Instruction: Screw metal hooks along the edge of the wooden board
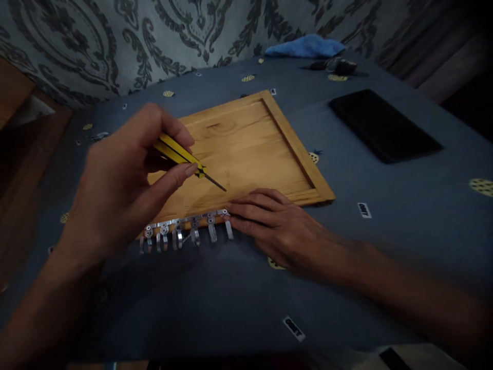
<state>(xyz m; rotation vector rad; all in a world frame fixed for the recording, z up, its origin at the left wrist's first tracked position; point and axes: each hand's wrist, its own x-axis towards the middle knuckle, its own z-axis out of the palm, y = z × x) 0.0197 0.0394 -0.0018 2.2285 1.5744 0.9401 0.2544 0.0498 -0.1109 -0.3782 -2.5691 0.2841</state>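
A: Gripping what, in the left hand (115, 180)?

B: Closed on the yellow screwdriver (173, 149), with thumb and fingers around the handle.

A: Turned which way?

B: Slants on a ten-to-four line, toward four o'clock at the metal tip (225, 190).

A: And where to look for the end screw (225, 211)?

B: At six o'clock from the tip, near but apart. From the handle, more toward five, so a touch steeper than the shaft. Seems to call for a small shift toward six, not a long reach.

A: Touching the wooden board (239, 149) with the tip, or held above?

B: Cannot tell from here.

A: What about the metal hook strip (217, 212)?

B: Lies along the near edge of the board, close to nine-to-three, slightly raised toward two at the screw's end. Points its hooks roughly toward six.

A: Nearer to the screw with which hand?

B: With the right hand (285, 226). Comes in from four o'clock, open, wrapped around nothing, with fingertips right beside the screw, at the strip's end.
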